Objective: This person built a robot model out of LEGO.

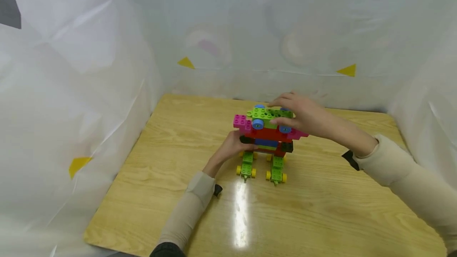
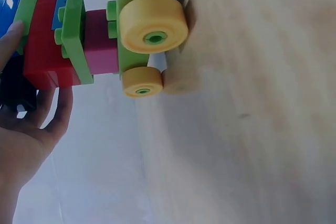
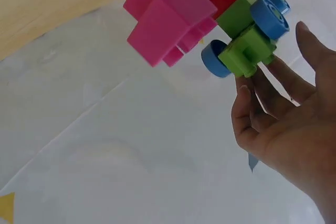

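A toy brick figure [image 1: 265, 133] stands on the table on two green wheeled bases with yellow wheels [image 2: 152, 24]. Red, blue and black bricks make up its middle, and pink bricks [image 3: 168, 19] jut out at both sides. On top sits a green wheeled base [image 3: 247, 51] with blue wheels. My left hand [image 1: 233, 144] grips the middle from the left side, thumb in front and fingers behind, by a black brick. Around the top base is my right hand [image 1: 310, 116], its thumb standing apart from the wheels and its fingertips close to the green base.
The wooden table [image 1: 160, 158] ends at a white sheet wall [image 1: 232, 31] behind, with more sheeting to left and right. Yellow tape pieces [image 1: 186, 62] mark the sheets. A small black device [image 1: 217, 190] sits at the left wrist.
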A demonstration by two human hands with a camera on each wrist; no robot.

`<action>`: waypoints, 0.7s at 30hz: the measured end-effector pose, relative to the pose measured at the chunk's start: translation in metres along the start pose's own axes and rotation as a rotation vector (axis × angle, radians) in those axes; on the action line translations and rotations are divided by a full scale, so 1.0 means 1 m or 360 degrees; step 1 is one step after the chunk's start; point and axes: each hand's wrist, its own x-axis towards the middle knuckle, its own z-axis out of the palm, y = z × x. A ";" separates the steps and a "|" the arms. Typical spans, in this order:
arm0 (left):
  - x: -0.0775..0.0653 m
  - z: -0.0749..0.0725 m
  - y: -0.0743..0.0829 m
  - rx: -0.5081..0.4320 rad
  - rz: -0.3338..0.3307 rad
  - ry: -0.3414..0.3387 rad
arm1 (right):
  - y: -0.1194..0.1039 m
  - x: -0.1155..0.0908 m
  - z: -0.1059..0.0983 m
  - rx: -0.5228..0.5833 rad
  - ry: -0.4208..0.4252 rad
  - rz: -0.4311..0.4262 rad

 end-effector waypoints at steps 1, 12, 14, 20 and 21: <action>0.002 -0.001 -0.001 0.0031 0.0003 0.0003 | 0.002 -0.003 -0.001 -0.0008 0.0058 -0.0004; 0.036 -0.022 -0.012 0.0183 -0.0063 0.0028 | 0.045 -0.057 0.003 0.0144 0.0318 0.0433; 0.041 -0.025 -0.015 0.0211 -0.0067 0.0033 | 0.055 -0.067 0.011 0.0176 0.0306 0.0529; 0.051 -0.028 -0.023 0.0176 -0.0077 0.0009 | 0.078 -0.089 0.041 0.0261 0.0276 0.0736; 0.051 -0.028 -0.025 0.0157 -0.0083 0.0002 | 0.081 -0.092 0.046 0.0273 0.0280 0.0752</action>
